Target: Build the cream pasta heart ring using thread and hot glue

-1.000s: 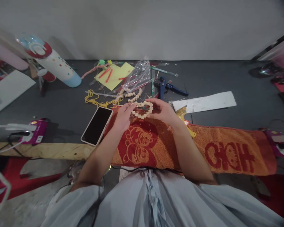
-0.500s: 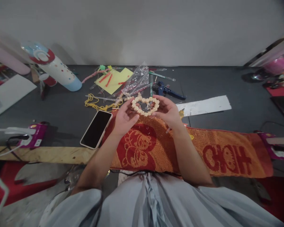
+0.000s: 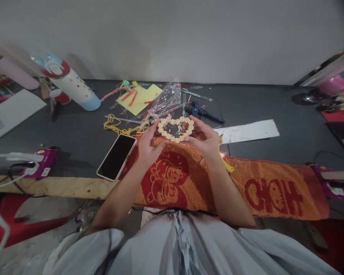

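A cream heart-shaped ring of small beads [image 3: 176, 139] is held up between both hands. My left hand [image 3: 149, 144] pinches its left lobe, and my right hand [image 3: 204, 139] grips the right lobe. Through the heart's open middle parts of the fingers and the clutter behind show. Under the hands lies an orange and red towel [image 3: 263, 183] with a figure and letters on it. Close to my right wrist is a yellow-handled tool [image 3: 228, 166], partly covered by the arm.
Left of the hands lie a phone [image 3: 117, 157] and yellow cord [image 3: 114, 125]. Behind are a crumpled plastic bag [image 3: 169, 97], yellow paper [image 3: 137, 101] and blue pliers [image 3: 203, 111]. A white strip [image 3: 250, 131] lies right. A bottle [image 3: 76, 88] and a purple power strip [image 3: 44, 163] stand left.
The bead heart has turned slightly and its opening looks a little wider. Both hands keep their hold, and more of the yellow-handled tool shows beside the right wrist.
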Tool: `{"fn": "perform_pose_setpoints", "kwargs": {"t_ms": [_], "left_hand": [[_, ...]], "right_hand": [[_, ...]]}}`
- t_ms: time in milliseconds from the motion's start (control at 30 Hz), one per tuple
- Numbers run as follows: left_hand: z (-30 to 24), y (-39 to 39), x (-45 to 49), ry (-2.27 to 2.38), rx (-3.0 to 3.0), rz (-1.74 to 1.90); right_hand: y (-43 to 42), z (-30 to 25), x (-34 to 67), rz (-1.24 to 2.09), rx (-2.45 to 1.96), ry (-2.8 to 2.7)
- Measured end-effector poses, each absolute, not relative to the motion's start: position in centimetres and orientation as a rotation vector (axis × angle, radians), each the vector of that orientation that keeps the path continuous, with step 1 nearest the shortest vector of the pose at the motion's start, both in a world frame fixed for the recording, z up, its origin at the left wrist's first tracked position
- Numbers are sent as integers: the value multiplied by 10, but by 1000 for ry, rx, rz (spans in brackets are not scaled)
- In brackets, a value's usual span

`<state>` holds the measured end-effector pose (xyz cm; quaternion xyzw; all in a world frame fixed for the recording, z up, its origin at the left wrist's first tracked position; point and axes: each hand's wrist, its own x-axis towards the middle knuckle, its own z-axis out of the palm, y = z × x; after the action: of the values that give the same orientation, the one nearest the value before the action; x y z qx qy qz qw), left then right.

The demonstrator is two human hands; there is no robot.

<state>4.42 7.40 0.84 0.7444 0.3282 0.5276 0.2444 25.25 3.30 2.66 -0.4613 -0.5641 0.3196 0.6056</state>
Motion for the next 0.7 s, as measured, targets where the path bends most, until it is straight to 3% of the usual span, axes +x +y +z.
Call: {"fn": "perform_pose_setpoints", "kwargs": {"t_ms": [300,700], "left_hand": [[13,73,44,909,2085,1461],[9,75,45,896,2126,1465]], "right_hand": [[29,29,252,577,-1101,-1414],[30,25,251,614,-1116,-1404]]}}
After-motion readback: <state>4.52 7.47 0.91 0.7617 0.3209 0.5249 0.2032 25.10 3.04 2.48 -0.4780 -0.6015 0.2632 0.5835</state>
